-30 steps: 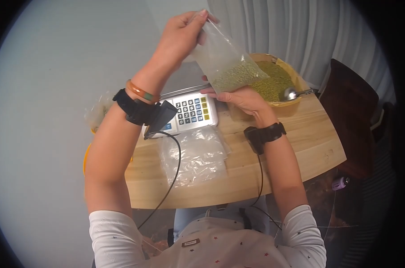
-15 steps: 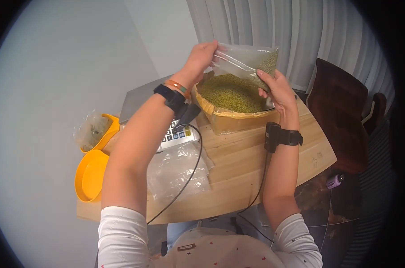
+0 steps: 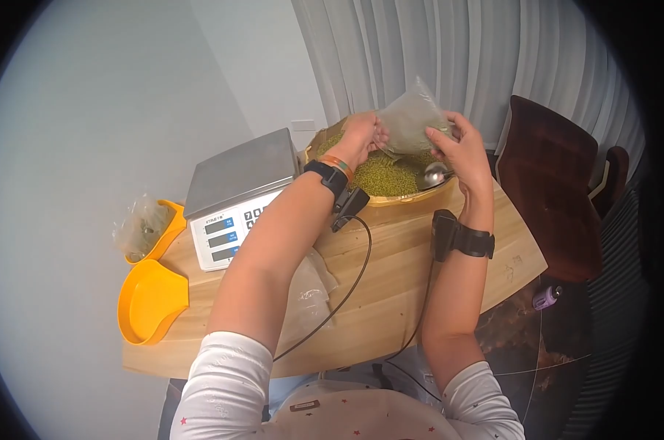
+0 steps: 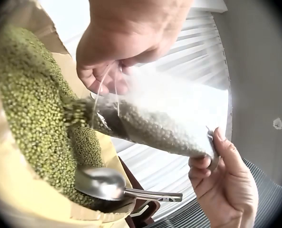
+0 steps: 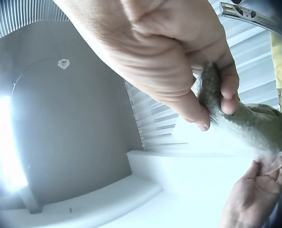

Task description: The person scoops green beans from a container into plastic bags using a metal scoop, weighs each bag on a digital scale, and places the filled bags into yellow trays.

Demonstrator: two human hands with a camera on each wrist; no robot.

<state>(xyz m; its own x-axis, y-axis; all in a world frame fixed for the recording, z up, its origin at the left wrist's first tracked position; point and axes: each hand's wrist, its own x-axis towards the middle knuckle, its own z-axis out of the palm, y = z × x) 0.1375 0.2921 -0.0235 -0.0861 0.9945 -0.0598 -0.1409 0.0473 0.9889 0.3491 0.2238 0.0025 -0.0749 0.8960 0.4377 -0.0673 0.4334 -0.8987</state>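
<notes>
A clear plastic bag (image 3: 411, 123) of green mung beans is held tilted over an open cardboard box (image 3: 412, 199). My left hand (image 3: 365, 137) pinches the bag near its mouth, and my right hand (image 3: 465, 152) grips a corner at the other end, thumb against fingers. In the left wrist view, beans (image 4: 75, 112) spill from the lowered mouth onto the mung beans (image 4: 34, 114) in the box. More beans lie along the bag's lower side. A metal scoop (image 4: 102, 183) rests in the box, its handle over the rim, below my right hand.
Left of the box stands a scale (image 3: 244, 165) with a flat metal plate. Two yellow scoop-shaped trays are at the table's left; the front tray (image 3: 150, 302) is bare, the rear holds a plastic bag (image 3: 143, 226). Flat plastic bags (image 3: 308, 301) lie under my left arm. A chair (image 3: 555, 183) stands at right.
The bag has moved from above the scale to over the box and been tipped mouth-down. My right hand went from supporting it underneath to gripping its end. Beans now pour out.
</notes>
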